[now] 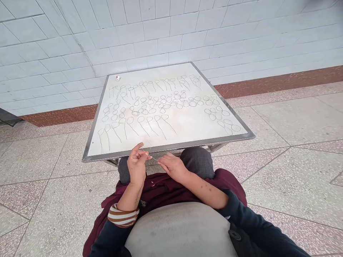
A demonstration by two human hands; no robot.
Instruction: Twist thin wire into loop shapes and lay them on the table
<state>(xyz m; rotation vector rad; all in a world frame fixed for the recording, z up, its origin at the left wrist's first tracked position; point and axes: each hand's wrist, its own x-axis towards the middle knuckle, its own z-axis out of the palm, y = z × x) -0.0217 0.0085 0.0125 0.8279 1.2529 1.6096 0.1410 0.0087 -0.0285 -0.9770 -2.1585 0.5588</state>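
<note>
My left hand (138, 162) pinches a thin wire (154, 159) near the table's front edge, above my lap. One end of that wire curves into a faint loop beside the left fingertips. The straight tail runs across to my right hand (173, 166), whose fingers are closed on its other end. Many bent wires lie on the white tabletop (193, 132). Looped wires with long tails (130, 123) form a front row, and similar ones (158, 84) lie along the back. Small joined wire rings (178, 103) spread across the middle.
A grey metal rim (171, 146) borders the table. At its far left corner sits a small white and red object (118, 78), too small to name. Behind stands a tiled wall (171, 39) with a reddish-brown base strip. My knees reach under the front edge.
</note>
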